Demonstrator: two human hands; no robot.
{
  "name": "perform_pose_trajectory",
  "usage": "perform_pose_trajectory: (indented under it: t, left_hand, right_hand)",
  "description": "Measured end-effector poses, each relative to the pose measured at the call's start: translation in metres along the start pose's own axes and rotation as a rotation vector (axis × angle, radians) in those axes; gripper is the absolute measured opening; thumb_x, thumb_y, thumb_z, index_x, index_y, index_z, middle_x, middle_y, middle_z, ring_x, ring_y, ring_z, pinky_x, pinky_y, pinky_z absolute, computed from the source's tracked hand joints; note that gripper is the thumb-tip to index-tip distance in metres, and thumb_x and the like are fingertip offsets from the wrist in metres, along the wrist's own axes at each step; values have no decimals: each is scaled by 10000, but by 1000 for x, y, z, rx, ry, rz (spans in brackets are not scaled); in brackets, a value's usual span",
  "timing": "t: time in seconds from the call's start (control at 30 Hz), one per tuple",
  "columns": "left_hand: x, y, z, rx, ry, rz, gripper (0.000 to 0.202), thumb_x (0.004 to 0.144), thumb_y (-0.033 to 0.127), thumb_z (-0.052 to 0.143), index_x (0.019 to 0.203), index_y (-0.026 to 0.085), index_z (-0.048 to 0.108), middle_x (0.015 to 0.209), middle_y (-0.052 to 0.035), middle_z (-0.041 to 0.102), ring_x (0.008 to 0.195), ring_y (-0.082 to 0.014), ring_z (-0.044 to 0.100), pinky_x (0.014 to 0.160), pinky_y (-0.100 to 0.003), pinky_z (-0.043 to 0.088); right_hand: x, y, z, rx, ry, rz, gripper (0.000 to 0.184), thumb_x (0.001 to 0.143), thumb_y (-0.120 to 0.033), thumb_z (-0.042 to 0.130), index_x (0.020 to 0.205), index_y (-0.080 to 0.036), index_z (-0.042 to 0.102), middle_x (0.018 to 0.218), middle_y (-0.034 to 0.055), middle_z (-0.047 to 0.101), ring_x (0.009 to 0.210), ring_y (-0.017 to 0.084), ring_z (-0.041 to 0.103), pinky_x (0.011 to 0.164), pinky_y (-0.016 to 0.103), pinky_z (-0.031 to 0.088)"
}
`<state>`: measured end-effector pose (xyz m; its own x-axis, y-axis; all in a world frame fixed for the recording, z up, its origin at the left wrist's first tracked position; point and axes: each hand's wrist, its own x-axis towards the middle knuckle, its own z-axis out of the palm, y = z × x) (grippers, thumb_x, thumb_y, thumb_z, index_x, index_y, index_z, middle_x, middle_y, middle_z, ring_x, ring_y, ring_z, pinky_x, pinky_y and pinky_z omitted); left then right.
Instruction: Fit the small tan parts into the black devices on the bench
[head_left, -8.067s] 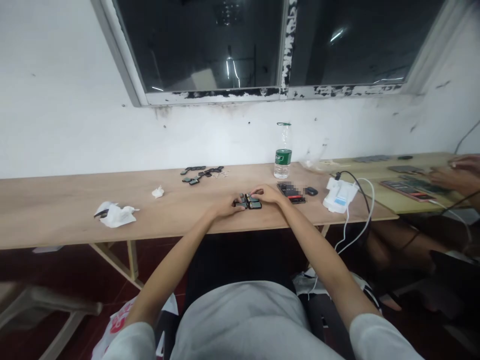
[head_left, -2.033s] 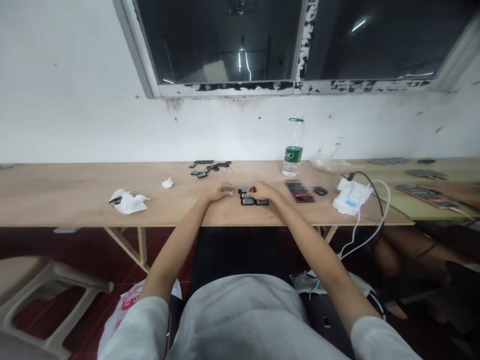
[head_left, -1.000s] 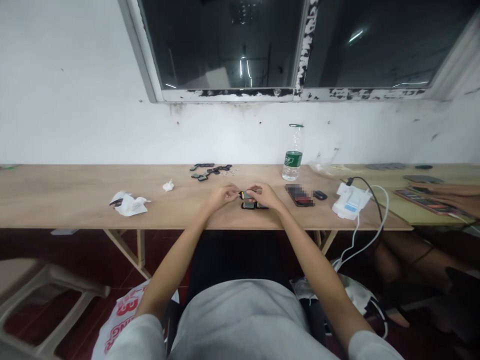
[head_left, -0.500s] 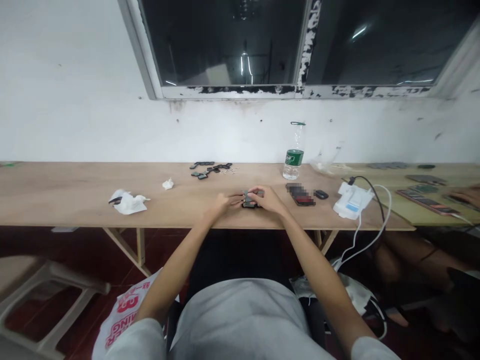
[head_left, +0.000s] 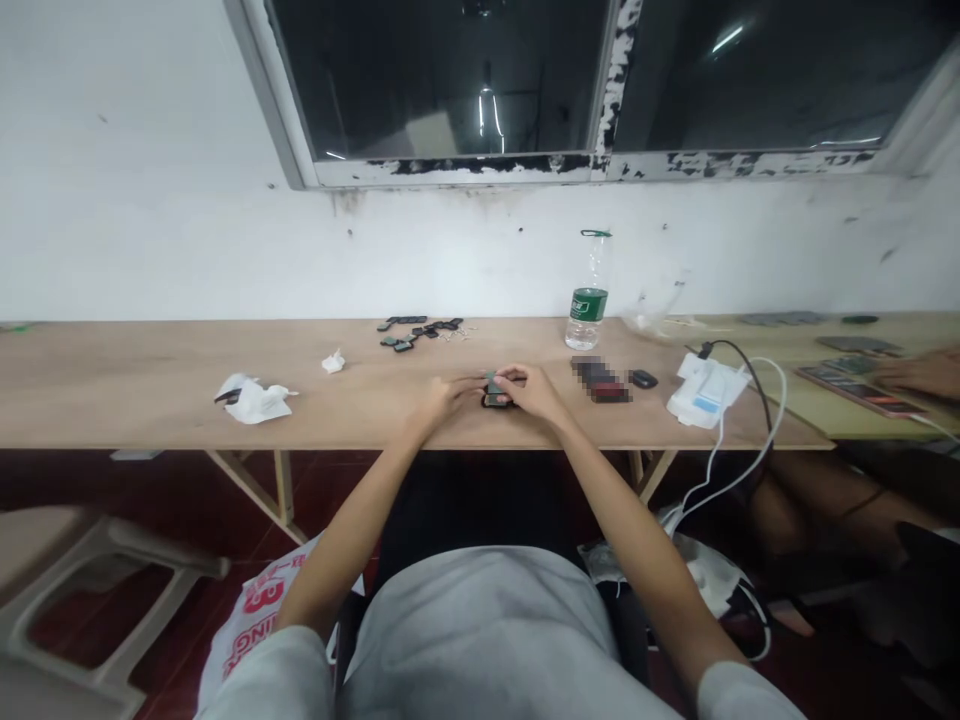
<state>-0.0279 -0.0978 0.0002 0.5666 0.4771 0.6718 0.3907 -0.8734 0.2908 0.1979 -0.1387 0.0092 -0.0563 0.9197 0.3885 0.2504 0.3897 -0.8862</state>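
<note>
Between my hands, low over the table near its front edge, is a small green-and-black rectangular piece (head_left: 495,399), which looks like a small circuit board in a black frame. My left hand (head_left: 444,400) has its fingers closed together against the piece's left side. From the right, my right hand (head_left: 529,391) pinches the same piece, thumb and fingers over its upper part. Fingers cover some of it, and its fine detail is too small to read. Farther back lie several similar dark pieces (head_left: 406,343) with tiny whitish bits beside them.
On the wooden table (head_left: 150,420) are crumpled tissues (head_left: 259,402), a water bottle (head_left: 586,318), a pixelated dark object (head_left: 602,381), a small black case (head_left: 643,379) and a white device (head_left: 706,388) with cables. At right, another person's hand (head_left: 926,372) is near a phone (head_left: 862,391).
The green-and-black piece shows more upright between my fingers, and my hands have shifted only slightly. The other person's hand at right has moved in over the phone. The view has tilted a little.
</note>
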Motion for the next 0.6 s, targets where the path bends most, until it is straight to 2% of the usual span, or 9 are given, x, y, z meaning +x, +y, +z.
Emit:
perform_pose_trajectory:
  t: [0.07,0.17,0.27,0.33,0.47,0.6]
  left_hand:
    - [2,-7,-7,1,28,-57,283,1019,361,581,1158,231,790,1240,-75,771,1134,-271,732,1046,-403,564]
    - [11,-30,-20,10,40,-166,263,987,356,612,1080,195,799,1144,-104,796,1074,-278,739,1001,-397,570]
    - [22,-62,-31,-53,-57,-326,198,880,299,710,996,161,793,1057,-127,807,976,-288,756,915,-408,600]
    - [27,-80,-35,-128,-137,-414,280,810,278,761,1052,137,775,999,-134,809,893,-283,764,845,-407,616]
    - [26,-98,-37,-184,-253,-434,385,704,301,840,1042,131,772,1019,-154,806,881,-285,756,802,-386,613]
    - [21,-103,-32,-163,-336,-383,344,731,336,794,1025,159,791,1049,-131,808,922,-281,742,806,-369,605]
  right_hand:
    - [3,4,1,-87,62,6,185,915,-337,686,995,-171,709,967,96,786,722,196,747,668,293,604]
    - [12,9,0,-289,152,-19,126,919,-299,678,945,-180,710,910,81,790,797,210,749,740,295,583]
    - [26,10,0,-463,140,15,91,907,-270,695,907,-182,719,900,76,800,837,213,743,773,286,552]
    - [35,9,1,-551,98,52,103,905,-276,702,916,-178,732,898,81,803,815,215,738,744,278,532]
    - [49,12,6,-661,-3,52,118,895,-276,716,899,-167,761,886,96,805,813,222,732,694,260,495]
    - [53,18,8,-682,-71,34,144,894,-296,722,862,-166,777,896,98,809,794,218,724,667,256,478]
